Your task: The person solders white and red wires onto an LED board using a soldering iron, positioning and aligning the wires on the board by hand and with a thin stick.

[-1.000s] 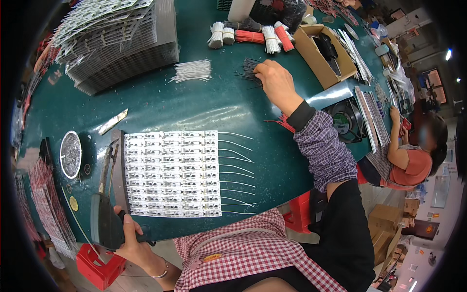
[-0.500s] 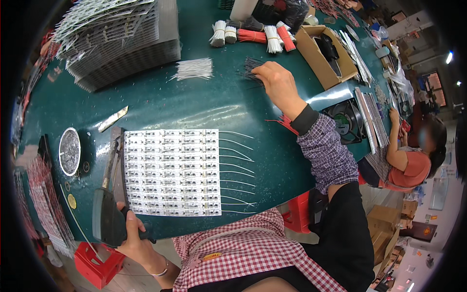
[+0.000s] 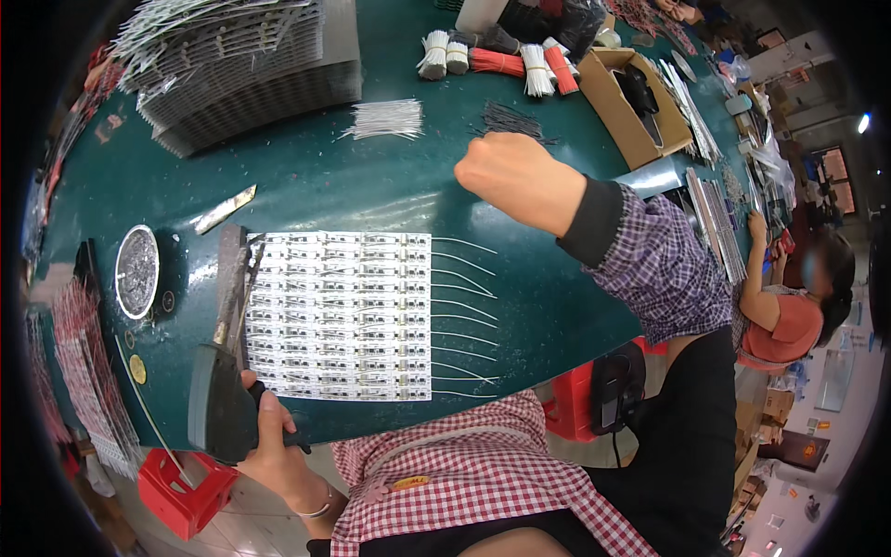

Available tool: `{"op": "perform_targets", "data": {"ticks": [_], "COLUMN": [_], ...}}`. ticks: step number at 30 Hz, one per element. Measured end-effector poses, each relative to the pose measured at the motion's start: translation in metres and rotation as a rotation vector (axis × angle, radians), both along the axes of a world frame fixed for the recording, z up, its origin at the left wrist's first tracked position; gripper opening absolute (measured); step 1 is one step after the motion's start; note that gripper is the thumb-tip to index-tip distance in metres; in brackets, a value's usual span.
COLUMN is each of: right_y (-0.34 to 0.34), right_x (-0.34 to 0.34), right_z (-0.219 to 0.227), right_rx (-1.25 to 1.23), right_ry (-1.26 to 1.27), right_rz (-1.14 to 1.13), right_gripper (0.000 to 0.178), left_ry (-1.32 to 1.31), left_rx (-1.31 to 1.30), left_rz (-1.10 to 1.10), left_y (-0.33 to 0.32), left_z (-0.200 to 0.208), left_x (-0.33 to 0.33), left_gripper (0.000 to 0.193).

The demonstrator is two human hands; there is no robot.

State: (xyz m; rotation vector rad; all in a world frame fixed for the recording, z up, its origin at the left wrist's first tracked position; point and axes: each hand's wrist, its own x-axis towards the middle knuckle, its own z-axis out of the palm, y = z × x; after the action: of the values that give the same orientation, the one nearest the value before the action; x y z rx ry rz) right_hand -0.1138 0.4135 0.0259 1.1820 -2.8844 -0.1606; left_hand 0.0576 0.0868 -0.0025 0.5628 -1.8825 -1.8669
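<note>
My left hand [image 3: 283,464] is wrapped round the dark green handle of a soldering gun [image 3: 221,404], whose metal front end lies along the left edge of a white circuit board panel [image 3: 339,320]. Thin white wires [image 3: 464,302] stick out from the panel's right side. My right hand [image 3: 520,181] is curled closed above the table, right of the panel's top corner. Its fingertips face away, so whatever they pinch is hidden. Just beyond it lies a small pile of black wires [image 3: 510,121]. Left of that pile is a heap of white wires [image 3: 385,119].
A tall stack of board panels [image 3: 251,102] fills the far left. Bundled wires [image 3: 497,61] and an open cardboard box [image 3: 620,116] stand at the back. A round metal dish [image 3: 137,271] and a flat strip [image 3: 225,210] lie leftward. Another person [image 3: 789,297] sits at right.
My right hand has come back from the black wire pile toward the panel, its fingers now turned out of sight. My left hand still grips the soldering gun; the whole view has shifted slightly.
</note>
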Motion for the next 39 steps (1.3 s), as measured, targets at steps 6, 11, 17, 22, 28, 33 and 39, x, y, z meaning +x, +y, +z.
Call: {"op": "perform_targets", "data": {"ticks": [6, 11, 17, 22, 28, 33, 39], "right_y": [-0.006, -0.013, -0.005, -0.011, -0.012, -0.003, -0.004], "right_x": [-0.009, -0.011, -0.004, 0.006, 0.016, 0.019, 0.025], "right_z": [-0.011, -0.008, -0.013, -0.007, -0.026, -0.032, -0.029], "right_rx": [-0.039, 0.177, 0.304, 0.333, 0.303, 0.257, 0.242], "right_ry": [-0.006, 0.053, 0.039, 0.169, 0.146, 0.225, 0.242], "right_rz": [0.073, 0.023, -0.011, 0.044, 0.064, 0.031, 0.038], "right_gripper": [0.006, 0.008, 0.009, 0.005, 0.007, 0.009, 0.007], "left_ry": [-0.016, -0.030, -0.051, -0.050, -0.097, -0.137, -0.150], "left_rx": [-0.002, 0.005, 0.014, 0.050, 0.037, 0.069, 0.187], "left_rz": [-0.041, -0.030, -0.021, -0.038, -0.086, -0.116, -0.146], "left_y": [0.005, 0.004, 0.008, 0.012, 0.025, 0.027, 0.036], "left_z": [0.005, 0.006, 0.006, 0.007, 0.013, 0.013, 0.021], "left_x": [0.001, -0.001, -0.006, -0.009, -0.009, -0.009, -0.014], "left_gripper": [0.047, 0.048, 0.047, 0.042, 0.041, 0.046, 0.051]}}
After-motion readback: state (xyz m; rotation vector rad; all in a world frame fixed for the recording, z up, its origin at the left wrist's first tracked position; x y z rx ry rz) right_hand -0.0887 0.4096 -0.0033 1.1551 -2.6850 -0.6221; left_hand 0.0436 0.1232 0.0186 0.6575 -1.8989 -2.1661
